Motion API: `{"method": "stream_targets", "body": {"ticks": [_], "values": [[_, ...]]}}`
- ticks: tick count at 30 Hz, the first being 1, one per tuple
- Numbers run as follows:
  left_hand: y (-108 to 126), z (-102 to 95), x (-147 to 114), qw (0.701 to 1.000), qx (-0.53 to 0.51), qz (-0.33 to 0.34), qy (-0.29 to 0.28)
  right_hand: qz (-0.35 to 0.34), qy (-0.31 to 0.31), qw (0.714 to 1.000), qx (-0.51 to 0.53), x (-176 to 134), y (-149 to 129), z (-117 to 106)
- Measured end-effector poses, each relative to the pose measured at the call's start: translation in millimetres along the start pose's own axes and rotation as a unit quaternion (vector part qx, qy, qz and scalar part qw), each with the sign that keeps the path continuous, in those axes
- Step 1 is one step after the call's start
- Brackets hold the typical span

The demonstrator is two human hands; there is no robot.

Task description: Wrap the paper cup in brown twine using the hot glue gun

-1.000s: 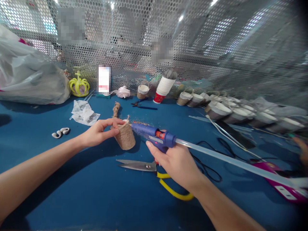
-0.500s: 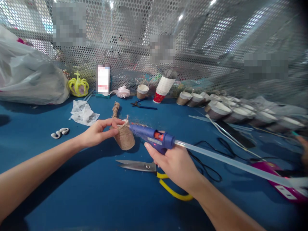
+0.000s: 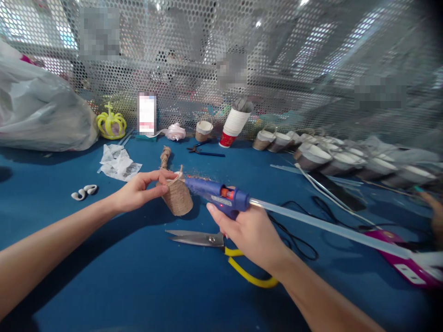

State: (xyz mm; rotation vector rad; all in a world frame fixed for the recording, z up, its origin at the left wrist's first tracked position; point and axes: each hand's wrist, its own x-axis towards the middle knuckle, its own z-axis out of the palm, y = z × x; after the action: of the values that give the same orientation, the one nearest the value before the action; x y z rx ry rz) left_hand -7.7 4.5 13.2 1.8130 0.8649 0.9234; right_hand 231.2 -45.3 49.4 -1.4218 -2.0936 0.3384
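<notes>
My left hand (image 3: pixel 145 188) grips the rim of a small twine-wrapped cup (image 3: pixel 179 198), which is tilted above the blue table. In my right hand (image 3: pixel 247 226) is a blue hot glue gun (image 3: pixel 211 190), with a long clear glue stick (image 3: pixel 311 222) running out of its back. The gun's nozzle is at the cup's rim, beside the upright end of the twine. A bundle of twine (image 3: pixel 165 157) lies just behind the cup. Scissors (image 3: pixel 200 238) with yellow handles rest below my right hand, partly covered by it.
Several twine-wrapped cups (image 3: pixel 313 157) line the back right, near a dark phone (image 3: pixel 335 190) and a magenta power strip (image 3: pixel 398 258). Pliers (image 3: pixel 207 153), stacked paper cups (image 3: pixel 236 122), crumpled white paper (image 3: pixel 118 162) and white earbuds (image 3: pixel 85 191) lie around. Another person's hand (image 3: pixel 434 207) shows at the right edge.
Hardly anything differs. The whole view has shifted slightly, while both hands, the cup and the glue gun keep the same places relative to each other.
</notes>
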Motion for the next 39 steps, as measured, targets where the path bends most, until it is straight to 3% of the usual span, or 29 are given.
{"method": "stream_targets", "body": {"ticks": [25,39], "values": [[4.1,2.2,0.1,1.0,-0.014,0.009,-0.004,-0.037,0.009,0.999,0.016,-1.1,-7.4,2.3],[0.9,0.6,-0.5,1.0,-0.017,-0.001,0.002,-0.009,0.011,1.0,-0.021,2.2,2.4,0.4]]}}
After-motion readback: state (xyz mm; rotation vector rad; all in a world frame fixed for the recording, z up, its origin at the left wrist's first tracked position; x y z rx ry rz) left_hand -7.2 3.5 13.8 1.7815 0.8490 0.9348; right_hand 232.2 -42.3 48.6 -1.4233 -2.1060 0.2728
